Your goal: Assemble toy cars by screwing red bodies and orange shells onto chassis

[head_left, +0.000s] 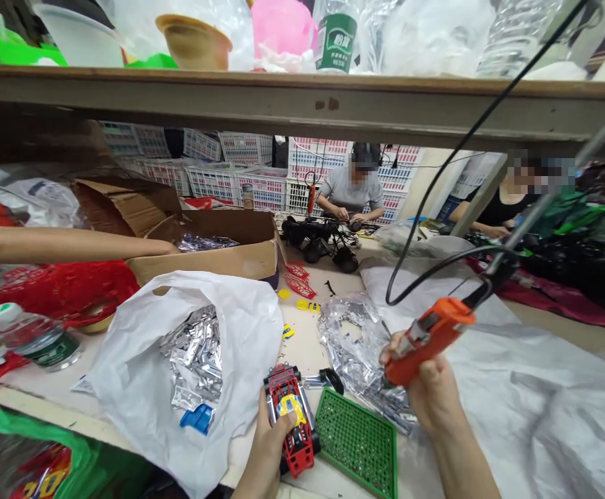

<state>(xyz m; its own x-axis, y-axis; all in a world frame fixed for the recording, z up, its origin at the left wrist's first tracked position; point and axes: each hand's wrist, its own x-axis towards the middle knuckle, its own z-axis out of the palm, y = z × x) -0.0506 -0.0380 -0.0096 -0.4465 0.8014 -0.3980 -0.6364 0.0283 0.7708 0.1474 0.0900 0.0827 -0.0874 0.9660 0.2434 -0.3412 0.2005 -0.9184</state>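
Observation:
My left hand (267,447) is closed around a toy car (302,454) with a red frame, black parts and a yellow panel, its thumb on the panel. My right hand (434,395) grips an orange electric screwdriver (430,339), whose black cord runs up to the right. The screwdriver is held apart from the car, over silvery parts in clear plastic (351,339). Between my hands a green perforated tray (357,440) lies on the table. Left of the car, a white bag (250,333) holds silvery parts (195,360) and a blue piece (197,418).
Another person's arm (73,246) reaches into a cardboard box (219,260). A water bottle (42,339) lies at left. Red frames (299,283), yellow pieces (308,305) and black assemblies (323,242) lie farther back. A shelf beam (281,104) crosses overhead. Two people sit opposite.

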